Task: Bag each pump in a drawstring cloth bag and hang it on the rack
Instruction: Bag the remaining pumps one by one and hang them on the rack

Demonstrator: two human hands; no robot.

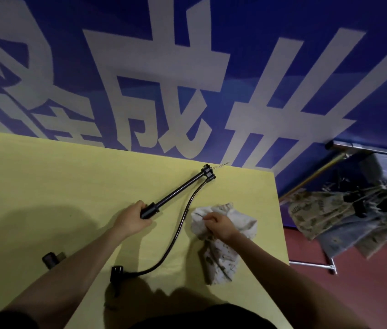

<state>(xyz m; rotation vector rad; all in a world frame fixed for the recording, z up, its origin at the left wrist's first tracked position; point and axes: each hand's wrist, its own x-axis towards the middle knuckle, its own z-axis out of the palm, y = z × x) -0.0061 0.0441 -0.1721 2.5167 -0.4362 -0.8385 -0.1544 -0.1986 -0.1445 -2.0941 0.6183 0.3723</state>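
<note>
A black hand pump (178,189) lies slanted on the yellow table (45,181). Its hose (183,224) curves down to a black nozzle head (116,274) near the front edge. My left hand (132,218) grips the pump's handle end. To the right, a pale printed drawstring cloth bag (223,252) lies crumpled on the table. My right hand (218,225) pinches the bag's upper part near its mouth.
A metal rack (344,150) stands at the right, beyond the table, with several filled cloth bags (318,214) hanging on it. A small dark object (51,258) sits near my left forearm. A blue wall with white lettering rises behind the table; the floor is red.
</note>
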